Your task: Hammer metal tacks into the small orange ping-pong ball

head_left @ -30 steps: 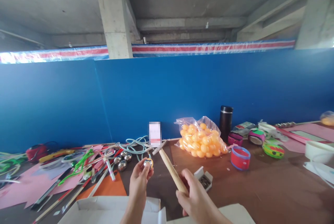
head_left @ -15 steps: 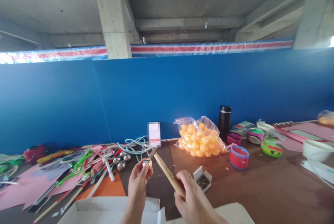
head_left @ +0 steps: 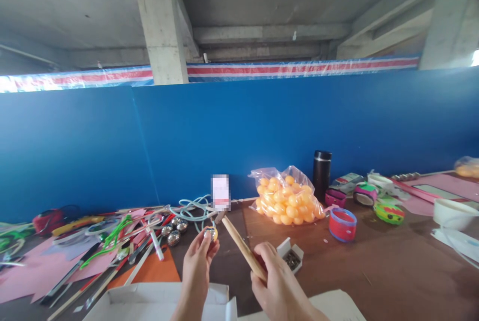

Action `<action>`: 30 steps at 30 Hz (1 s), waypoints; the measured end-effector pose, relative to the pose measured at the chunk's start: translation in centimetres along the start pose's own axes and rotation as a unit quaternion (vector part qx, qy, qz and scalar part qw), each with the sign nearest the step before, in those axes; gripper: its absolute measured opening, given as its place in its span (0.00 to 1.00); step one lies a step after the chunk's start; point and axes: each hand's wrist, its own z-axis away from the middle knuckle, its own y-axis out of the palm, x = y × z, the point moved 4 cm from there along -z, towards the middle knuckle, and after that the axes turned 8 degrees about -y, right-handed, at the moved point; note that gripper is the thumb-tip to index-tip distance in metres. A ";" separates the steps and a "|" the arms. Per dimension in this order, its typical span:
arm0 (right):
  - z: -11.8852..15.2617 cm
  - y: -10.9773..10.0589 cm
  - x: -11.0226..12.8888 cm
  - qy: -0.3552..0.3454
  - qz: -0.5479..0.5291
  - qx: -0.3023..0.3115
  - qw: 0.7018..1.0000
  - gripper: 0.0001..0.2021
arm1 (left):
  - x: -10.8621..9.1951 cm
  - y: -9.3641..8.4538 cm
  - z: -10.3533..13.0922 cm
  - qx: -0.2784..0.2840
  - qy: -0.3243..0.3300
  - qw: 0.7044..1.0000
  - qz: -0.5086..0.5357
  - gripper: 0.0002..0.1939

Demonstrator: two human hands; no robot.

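My left hand [head_left: 199,260] pinches a small shiny round piece [head_left: 213,234] with a yellow-gold edge between thumb and fingers; its exact kind is unclear. In my right hand [head_left: 277,281] is a hammer [head_left: 241,246], gripped by its wooden handle. The hammer's head lies just above the round piece; I cannot tell whether they touch. Several shiny metal balls [head_left: 174,238] rest on the table left of my left hand. Just beyond my right hand stands an open small white box [head_left: 297,258] of little metal bits.
A clear bag of orange balls [head_left: 286,204] and a black thermos [head_left: 322,171] stand by the blue partition [head_left: 239,136]. Pens, cords and pink paper [head_left: 22,276] crowd the left. A white box [head_left: 149,301] lies in front; a red-blue roll [head_left: 343,225] sits to the right.
The hammer and right hand have shifted very slightly, and the round piece looks tilted a little differently. Both hands keep their hold.
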 end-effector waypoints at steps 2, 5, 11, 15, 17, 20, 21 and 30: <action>0.0 0.1 0.0 0.001 0.004 0.006 1.000 0.13 | 0.1 0.1 0.0 0.001 -0.003 1.000 -0.002 0.12; 0.1 0.5 -0.2 0.003 0.014 0.021 1.000 0.14 | 0.1 0.1 0.0 -0.002 -0.004 1.000 -0.011 0.13; 0.0 0.3 -0.2 0.003 0.014 -0.001 1.000 0.14 | 0.2 -0.1 -0.1 0.004 -0.005 1.000 -0.010 0.15; 0.0 0.4 -0.2 0.004 0.014 0.005 1.000 0.14 | 0.1 -0.1 0.1 -0.001 -0.006 1.000 -0.015 0.15; 0.0 0.5 -0.3 0.006 0.020 0.015 1.000 0.13 | 0.1 0.0 0.2 -0.007 -0.007 1.000 -0.014 0.15; 0.0 0.5 -0.3 0.009 0.018 0.012 1.000 0.13 | 0.1 0.0 0.1 -0.003 -0.010 1.000 -0.002 0.15; 0.0 0.4 -0.2 0.010 0.015 0.007 1.000 0.13 | 0.1 0.0 0.0 0.002 -0.013 1.000 0.004 0.15; -0.1 -0.2 0.3 0.005 0.010 0.007 1.000 0.14 | 0.3 -0.1 -0.2 0.002 -0.024 1.000 0.010 0.14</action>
